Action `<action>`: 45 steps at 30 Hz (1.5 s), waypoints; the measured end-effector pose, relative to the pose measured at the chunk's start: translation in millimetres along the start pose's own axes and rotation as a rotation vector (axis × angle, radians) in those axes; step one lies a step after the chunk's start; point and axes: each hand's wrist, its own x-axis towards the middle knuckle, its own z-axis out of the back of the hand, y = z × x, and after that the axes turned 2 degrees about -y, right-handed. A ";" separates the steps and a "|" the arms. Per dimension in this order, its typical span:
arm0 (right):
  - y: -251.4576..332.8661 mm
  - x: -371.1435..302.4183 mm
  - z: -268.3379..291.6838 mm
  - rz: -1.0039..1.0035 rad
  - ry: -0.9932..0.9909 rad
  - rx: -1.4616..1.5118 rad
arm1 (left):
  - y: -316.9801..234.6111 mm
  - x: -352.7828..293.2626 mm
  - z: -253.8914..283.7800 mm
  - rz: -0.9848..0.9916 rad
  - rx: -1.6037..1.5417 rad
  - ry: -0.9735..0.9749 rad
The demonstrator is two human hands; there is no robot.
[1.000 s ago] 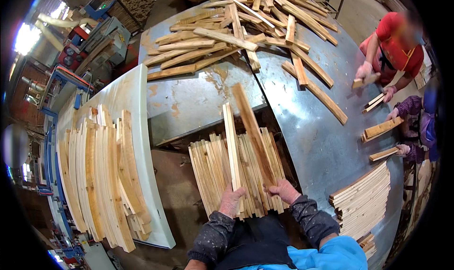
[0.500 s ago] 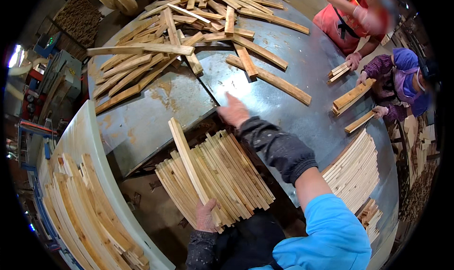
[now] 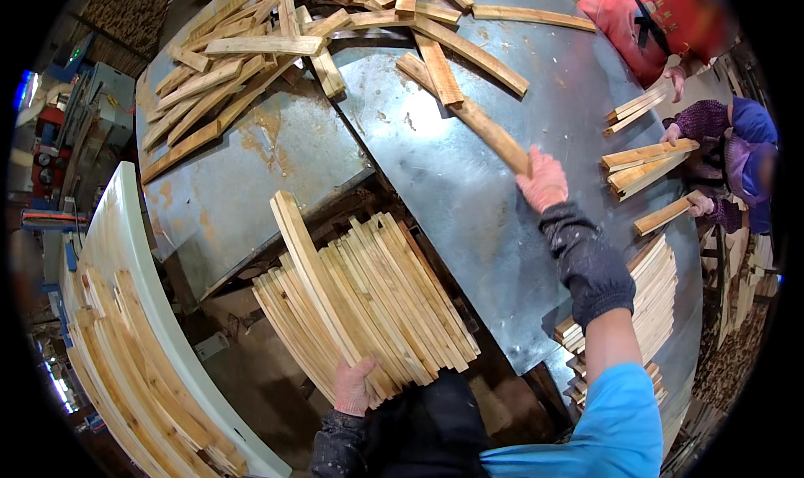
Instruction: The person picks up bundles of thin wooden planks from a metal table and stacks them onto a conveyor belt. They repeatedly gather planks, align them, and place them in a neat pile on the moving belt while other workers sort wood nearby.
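Observation:
My left hand (image 3: 354, 386) is closed round the near end of a pale wooden strip (image 3: 311, 273), which lies slantwise on top of a row of wooden strips (image 3: 406, 298). That row is packed side by side in front of my body. My right hand (image 3: 546, 181), arm stretched out, grips the near end of a browner wooden strip (image 3: 487, 133) on the metal table. The far part of this strip passes under another wooden strip (image 3: 437, 69). Both hands look gloved.
A loose heap of strips (image 3: 243, 76) covers the far metal table (image 3: 494, 252). More strips (image 3: 126, 352) lie on the pale-edged surface at left. At right are a person in red (image 3: 645, 26), a person in purple (image 3: 737, 156) handling strips, and stacked strips (image 3: 653, 294).
My right hand has moved rightward and taken hold of the brown strip's end. My left hand keeps its grip. The hand of the person in red has come away from a small bundle.

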 end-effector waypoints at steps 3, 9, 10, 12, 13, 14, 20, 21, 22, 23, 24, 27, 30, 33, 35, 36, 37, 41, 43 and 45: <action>40.1 -54.3 4.5 0.200 0.032 0.156 | -5.1 -8.5 -26.8 -0.017 -0.029 -0.078; 84.5 -195.6 6.2 -0.088 0.975 1.295 | -15.4 -6.3 -35.6 0.044 -0.086 0.039; 96.3 -221.0 -6.5 -0.252 1.002 1.771 | -12.1 -5.1 -33.9 0.016 -0.093 0.035; 115.8 -248.7 -3.7 -0.503 0.949 2.088 | -10.7 -1.9 -38.9 -0.045 -0.107 0.025; 121.5 -255.7 -8.6 -0.478 0.944 2.062 | -34.6 -19.2 -65.4 0.000 -0.139 -0.045; 125.9 -261.6 -16.0 -0.452 0.941 2.035 | -32.8 -16.4 -61.7 -0.004 -0.118 -0.023; 162.9 -285.8 -26.5 -0.312 0.929 1.829 | -18.3 -1.7 -45.7 -0.054 -0.161 0.022; 166.2 -288.4 -27.6 -0.282 0.949 1.735 | -20.5 -3.2 -43.8 -0.050 -0.166 0.023; 169.8 -290.0 -28.2 -0.251 0.967 1.641 | -24.1 -4.1 -42.7 -0.033 -0.168 0.035; 172.6 -291.2 -27.1 -0.197 0.979 1.461 | -28.3 -4.7 -41.7 -0.017 -0.172 0.047; 177.6 -294.5 -32.6 -0.132 0.946 1.390 | -32.6 -5.0 -39.5 -0.006 -0.172 0.060; 199.7 -298.8 -28.8 0.220 0.820 0.998 | -36.6 -6.7 -35.9 -0.063 -0.159 0.035; 229.1 -321.8 -32.6 0.226 0.745 0.773 | -34.9 5.1 -35.7 -0.083 -0.074 -0.041; 243.8 -312.4 -19.3 0.401 0.897 0.595 | -25.8 32.0 -34.8 -0.023 -0.052 -0.015; 235.5 -282.3 -0.6 0.544 1.036 0.584 | -33.0 33.0 -30.2 -0.014 -0.093 0.037; 235.4 -249.8 10.4 0.550 0.995 0.531 | -34.1 30.6 -29.0 -0.013 -0.114 0.049; 238.1 -211.9 20.5 0.550 0.948 0.483 | -32.7 32.2 -27.3 -0.022 -0.088 0.042; 220.6 -61.1 -10.7 0.258 -0.015 0.691 | -36.1 32.4 -30.1 -0.048 -0.016 0.044; 221.6 21.8 12.1 0.055 -0.139 0.548 | -38.8 31.0 -32.6 -0.053 0.020 0.001; 211.1 88.3 8.3 -0.060 -0.154 0.458 | -25.5 37.0 -22.4 -0.020 0.081 -0.054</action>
